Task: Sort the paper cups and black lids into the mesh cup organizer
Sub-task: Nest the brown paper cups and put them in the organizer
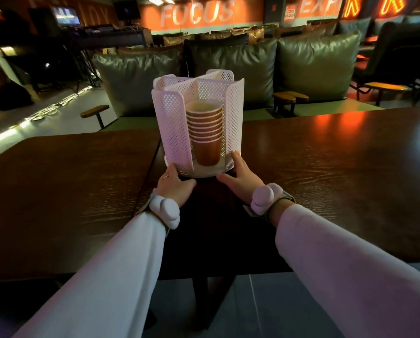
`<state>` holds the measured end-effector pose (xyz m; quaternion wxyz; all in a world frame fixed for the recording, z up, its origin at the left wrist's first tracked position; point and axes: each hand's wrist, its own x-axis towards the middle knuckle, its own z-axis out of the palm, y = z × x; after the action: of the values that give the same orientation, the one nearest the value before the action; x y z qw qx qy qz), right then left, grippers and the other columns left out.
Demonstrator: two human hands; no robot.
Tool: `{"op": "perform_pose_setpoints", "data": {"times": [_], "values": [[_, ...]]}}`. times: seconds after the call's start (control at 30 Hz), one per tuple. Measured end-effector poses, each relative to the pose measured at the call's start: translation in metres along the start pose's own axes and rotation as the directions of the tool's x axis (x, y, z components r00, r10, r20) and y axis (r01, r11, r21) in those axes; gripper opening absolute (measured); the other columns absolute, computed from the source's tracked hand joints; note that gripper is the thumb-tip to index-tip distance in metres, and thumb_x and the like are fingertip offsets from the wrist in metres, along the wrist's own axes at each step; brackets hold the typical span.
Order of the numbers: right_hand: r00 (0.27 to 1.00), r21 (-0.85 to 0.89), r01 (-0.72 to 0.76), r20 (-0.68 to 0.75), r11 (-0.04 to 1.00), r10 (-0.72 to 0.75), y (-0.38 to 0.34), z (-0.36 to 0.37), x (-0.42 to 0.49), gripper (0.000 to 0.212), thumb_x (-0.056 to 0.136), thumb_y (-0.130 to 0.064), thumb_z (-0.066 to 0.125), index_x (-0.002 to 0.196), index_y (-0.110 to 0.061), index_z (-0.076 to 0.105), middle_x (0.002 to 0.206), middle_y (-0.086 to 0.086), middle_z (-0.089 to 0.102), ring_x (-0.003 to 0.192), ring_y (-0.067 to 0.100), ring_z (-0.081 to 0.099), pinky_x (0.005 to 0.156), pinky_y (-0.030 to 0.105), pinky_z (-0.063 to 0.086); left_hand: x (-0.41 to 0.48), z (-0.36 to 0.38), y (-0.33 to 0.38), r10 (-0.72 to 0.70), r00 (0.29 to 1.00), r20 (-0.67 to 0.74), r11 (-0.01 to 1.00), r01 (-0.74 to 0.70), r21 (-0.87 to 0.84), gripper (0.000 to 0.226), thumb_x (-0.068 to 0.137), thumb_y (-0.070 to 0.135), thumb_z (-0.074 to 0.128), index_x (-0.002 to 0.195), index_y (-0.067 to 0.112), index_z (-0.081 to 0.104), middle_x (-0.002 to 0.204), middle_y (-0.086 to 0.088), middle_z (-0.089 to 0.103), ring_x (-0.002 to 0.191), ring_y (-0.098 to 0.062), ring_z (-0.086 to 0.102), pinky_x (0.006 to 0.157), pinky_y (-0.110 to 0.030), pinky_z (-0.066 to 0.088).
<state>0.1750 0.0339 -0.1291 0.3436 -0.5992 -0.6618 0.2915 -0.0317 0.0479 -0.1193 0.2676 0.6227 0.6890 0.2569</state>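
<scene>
A white mesh cup organizer [173, 123] stands upright on a round base on the dark wooden table [326, 154]. Its front compartment holds a stack of several brown paper cups [204, 132], nested and upright. My left hand [173, 185] holds the base at its front left edge, fingers curled under the rim. My right hand [238, 175] rests against the base at the front right, fingers straight along the rim and thumb pointing left. No black lids show; the other compartments face away.
A second dark table [57, 191] adjoins on the left with a narrow gap between the two. Green cushioned sofas [314, 67] stand behind the table. Small round stools [95, 111] sit beside them.
</scene>
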Motion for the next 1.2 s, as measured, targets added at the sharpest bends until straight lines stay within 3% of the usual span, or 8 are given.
{"op": "perform_pose_setpoints", "data": {"times": [0.13,0.3,0.6,0.7,0.83,0.97,1.07,1.2], "values": [[1.0,-0.009,-0.009,0.023,1.0,0.009,0.002,0.003,0.022,0.095,0.084,-0.049,0.063,0.155,-0.029,0.002,0.163,-0.006,0.0,0.147,0.016,0.015,0.102,0.022,0.022,0.021,0.001,-0.005,0.029,1.0,-0.01,0.999,-0.03,-0.045,0.083,0.073,0.045,0.06,0.15,0.031,0.031,0.15,-0.003,0.048,0.136,-0.031,0.044,0.095,-0.034,0.032],[1.0,-0.046,-0.008,0.008,0.999,0.009,0.006,0.008,0.062,0.093,0.085,-0.052,0.06,0.155,-0.029,0.003,0.163,-0.008,0.001,0.146,0.015,0.019,0.097,0.022,0.024,0.058,0.005,0.001,-0.036,0.998,-0.051,0.999,0.037,0.036,0.091,0.071,0.054,0.056,0.153,0.028,0.026,0.153,-0.003,0.044,0.141,-0.032,0.038,0.11,-0.047,0.029],[0.999,-0.052,-0.026,-0.027,0.998,0.025,0.009,0.011,0.104,0.092,0.077,-0.063,0.053,0.153,-0.035,0.01,0.162,-0.01,0.012,0.14,0.019,0.035,0.094,0.027,0.031,0.102,0.009,0.007,-0.042,0.997,-0.063,0.994,0.048,0.099,0.092,0.079,0.053,0.057,0.156,0.022,0.018,0.158,-0.005,0.036,0.146,-0.03,0.029,0.112,-0.049,0.027],[0.996,-0.022,-0.067,-0.056,0.998,0.066,0.007,0.011,0.11,0.084,0.075,-0.062,0.052,0.148,-0.037,0.02,0.155,-0.007,0.033,0.127,0.024,0.049,0.085,0.032,0.037,0.11,0.01,0.009,-0.025,0.997,-0.074,0.993,0.033,0.116,0.09,0.08,0.052,0.057,0.157,0.023,0.018,0.159,-0.004,0.034,0.147,-0.029,0.027,0.114,-0.048,0.028],[0.992,-0.01,-0.107,-0.071,0.994,0.106,0.007,0.009,0.12,0.075,0.081,-0.057,0.054,0.147,-0.034,0.025,0.147,-0.006,0.044,0.121,0.024,0.054,0.087,0.035,0.042,0.119,0.012,0.01,-0.005,0.999,-0.051,0.991,0.012,0.137,0.092,0.079,0.054,0.057,0.157,0.025,0.017,0.16,-0.004,0.033,0.149,-0.03,0.023,0.117,-0.048,0.027],[0.988,0.016,-0.131,-0.079,0.991,0.132,0.005,0.007,0.127,0.062,0.083,-0.052,0.055,0.139,-0.032,0.037,0.122,-0.004,0.062,0.095,0.017,0.062,0.074,0.032,0.044,0.127,0.01,0.009,-0.006,1.0,0.013,0.981,0.003,0.193,0.094,0.082,0.055,0.054,0.159,0.028,0.007,0.164,-0.005,0.025,0.151,-0.031,0.017,0.118,-0.048,0.024],[0.984,0.017,-0.152,-0.089,0.988,0.152,0.004,0.005,0.128,0.06,0.083,-0.051,0.054,0.138,-0.033,0.04,0.116,-0.008,0.059,0.08,0.011,0.055,0.064,0.029,0.039,0.127,0.012,0.008,-0.008,1.0,0.006,0.972,0.006,0.234,0.094,0.082,0.058,0.051,0.159,0.03,0.005,0.165,-0.004,0.025,0.151,-0.032,0.016,0.116,-0.049,0.023],[0.982,-0.02,-0.157,-0.105,0.987,0.154,0.004,0.006,0.127,0.063,0.084,-0.051,0.054,0.142,-0.031,0.038,0.127,-0.005,0.058,0.081,0.012,0.046,0.065,0.03,0.035,0.126,0.014,0.007,-0.016,1.0,-0.002,0.962,0.016,0.272,0.098,0.077,0.063,0.046,0.159,0.03,0.005,0.166,-0.001,0.022,0.151,-0.033,0.015,0.116,-0.05,0.022]]}}
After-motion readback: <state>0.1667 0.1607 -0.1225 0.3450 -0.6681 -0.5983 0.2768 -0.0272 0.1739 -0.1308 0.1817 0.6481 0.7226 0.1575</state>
